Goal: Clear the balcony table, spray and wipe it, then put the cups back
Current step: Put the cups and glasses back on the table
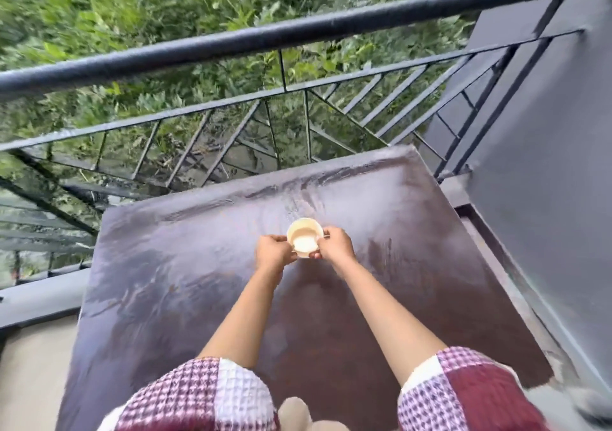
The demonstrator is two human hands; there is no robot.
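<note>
On a balcony above dense greenery (pixel 99 16), a person in checked patchwork sleeves (pixel 198 394) holds a cream cup (pixel 304 238) near the middle of a dark, streaked table (pixel 185 265). The left hand (pixel 275 250) grips the cup's left side with curled fingers, and the right hand (pixel 334 243) pinches its right edge. The cup sits directly between the two hands, mouth up, its inside pale. Whether its base touches the tabletop cannot be told. A black metal railing (pixel 265 36) runs beyond the table's far edge, and a grey wall (pixel 546 165) stands to the right.
</note>
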